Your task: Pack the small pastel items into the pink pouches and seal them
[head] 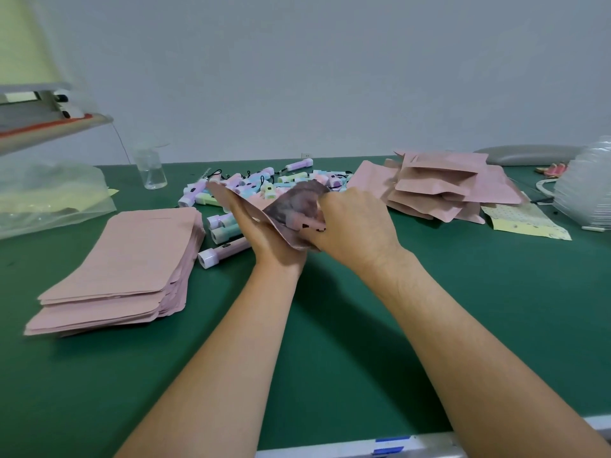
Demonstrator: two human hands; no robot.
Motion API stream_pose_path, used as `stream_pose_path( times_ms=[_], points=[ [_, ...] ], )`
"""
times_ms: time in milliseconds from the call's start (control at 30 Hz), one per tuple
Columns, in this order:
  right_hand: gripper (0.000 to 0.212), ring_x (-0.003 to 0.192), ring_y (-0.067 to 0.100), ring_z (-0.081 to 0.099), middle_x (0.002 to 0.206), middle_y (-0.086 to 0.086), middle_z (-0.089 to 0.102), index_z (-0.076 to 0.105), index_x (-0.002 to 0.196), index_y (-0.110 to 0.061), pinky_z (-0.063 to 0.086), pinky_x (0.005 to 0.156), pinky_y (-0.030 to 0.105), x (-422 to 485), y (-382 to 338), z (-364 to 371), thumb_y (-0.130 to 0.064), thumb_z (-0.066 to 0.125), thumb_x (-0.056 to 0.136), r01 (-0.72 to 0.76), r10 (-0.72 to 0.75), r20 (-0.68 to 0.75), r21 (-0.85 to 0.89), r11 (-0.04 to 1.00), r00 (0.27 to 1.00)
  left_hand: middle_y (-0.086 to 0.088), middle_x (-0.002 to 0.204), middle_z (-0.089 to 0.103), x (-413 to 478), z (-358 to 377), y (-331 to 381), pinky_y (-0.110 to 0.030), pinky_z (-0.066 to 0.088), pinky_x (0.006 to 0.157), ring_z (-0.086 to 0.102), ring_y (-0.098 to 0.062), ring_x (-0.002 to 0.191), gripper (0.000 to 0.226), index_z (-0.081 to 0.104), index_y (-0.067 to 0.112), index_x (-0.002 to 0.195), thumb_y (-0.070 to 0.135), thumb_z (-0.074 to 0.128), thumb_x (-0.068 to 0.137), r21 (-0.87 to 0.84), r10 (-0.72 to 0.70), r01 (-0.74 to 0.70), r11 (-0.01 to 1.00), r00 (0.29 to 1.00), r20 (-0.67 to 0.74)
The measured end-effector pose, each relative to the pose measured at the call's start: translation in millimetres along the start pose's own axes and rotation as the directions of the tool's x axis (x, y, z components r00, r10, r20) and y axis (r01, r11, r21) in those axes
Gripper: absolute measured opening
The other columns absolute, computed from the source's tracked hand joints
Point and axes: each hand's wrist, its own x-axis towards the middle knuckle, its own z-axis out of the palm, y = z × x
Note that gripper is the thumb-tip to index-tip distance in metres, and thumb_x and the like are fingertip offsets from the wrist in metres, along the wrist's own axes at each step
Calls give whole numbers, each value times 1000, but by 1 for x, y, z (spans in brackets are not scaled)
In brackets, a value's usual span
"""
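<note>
My left hand (269,241) holds an open pink pouch (246,204) from below, its mouth spread wide. My right hand (352,226) grips a pink pastel flashlight (305,222) that lies partly inside the pouch mouth. A loose pile of small pastel flashlights (258,185) in pink, purple, blue, green and yellow lies just beyond my hands. A flat stack of empty pink pouches (132,259) sits to the left. A heap of filled pink pouches (439,186) lies at the right rear.
On the green mat (330,342) a clear plastic cup (152,170) stands at the back left beside a clear bag (49,196). A yellow patterned sheet (525,221) and stacked clear plastic (585,186) sit far right. The table's front edge (363,447) runs below.
</note>
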Motion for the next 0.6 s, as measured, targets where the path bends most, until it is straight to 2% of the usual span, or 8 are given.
stream_pose_path(
  times_ms=[133, 200, 300, 400, 467, 500, 533, 600],
  points=[
    [32, 75, 32, 47, 74, 2, 41, 51, 84, -17, 28, 57, 34, -2, 1, 6, -44, 50, 103, -34, 28, 148, 37, 999, 989, -5, 90, 79, -2, 2, 0, -39, 58, 86, 76, -25, 90, 111, 85, 16, 94, 101, 15, 80, -3, 32, -33, 999, 997, -72],
    [35, 76, 33, 47, 73, 1, 36, 43, 81, -16, 25, 55, 34, -1, -1, 6, -41, 45, 105, -41, 30, 188, 55, 998, 982, -7, 79, 76, -3, 7, -2, -40, 59, 81, 76, -26, 79, 103, 83, 14, 79, 97, 21, 85, -52, 26, -38, 998, 976, -217],
    [36, 71, 29, 40, 78, 1, 38, 39, 93, -18, 26, 58, 35, -2, -5, 6, -51, 38, 106, -20, 10, 221, 46, 999, 975, -4, 67, 68, -4, 17, -5, -37, 58, 76, 70, -24, 72, 96, 75, 15, 66, 93, 24, 90, -43, 10, -23, 999, 958, -286],
    [19, 74, 28, 44, 91, 3, 54, 37, 101, -28, 34, 64, 36, -6, -4, 8, -45, 42, 108, -22, 5, 246, 65, 998, 969, -2, 66, 66, -5, 25, -6, -32, 57, 70, 68, -22, 67, 90, 73, 18, 69, 91, 26, 91, -32, -19, 10, 999, 956, -292],
    [13, 76, 28, 47, 96, 3, 60, 33, 101, -39, 39, 64, 36, -8, -3, 6, -48, 41, 107, -7, -18, 252, 98, 995, 968, -1, 68, 67, -4, 28, -8, -33, 58, 72, 69, -21, 68, 90, 72, 17, 70, 94, 30, 86, -18, -28, 24, 1000, 956, -291],
    [14, 78, 28, 49, 96, 1, 61, 36, 103, -42, 40, 64, 36, -9, -2, 4, -55, 36, 105, -31, -11, 278, 146, 989, 961, -2, 72, 69, -4, 27, -10, -35, 59, 76, 71, -23, 73, 89, 74, 17, 75, 95, 33, 86, -1, -21, 22, 1000, 948, -319],
    [25, 80, 27, 50, 94, -2, 59, 42, 102, -42, 38, 63, 33, -8, -1, 0, -63, 29, 101, -86, 18, 319, 198, 976, 948, -3, 75, 70, -4, 25, -11, -38, 60, 79, 72, -25, 77, 88, 76, 18, 80, 95, 35, 85, 5, -28, 31, 999, 935, -353],
    [37, 84, 29, 51, 92, -2, 54, 46, 85, -34, 30, 59, 28, -7, 2, -3, -62, 24, 96, -172, 63, 385, 257, 951, 921, -3, 75, 72, -6, 23, -10, -38, 61, 78, 75, -24, 77, 92, 80, 19, 80, 98, 34, 83, -17, -67, 65, 998, 926, -371]
  ],
)
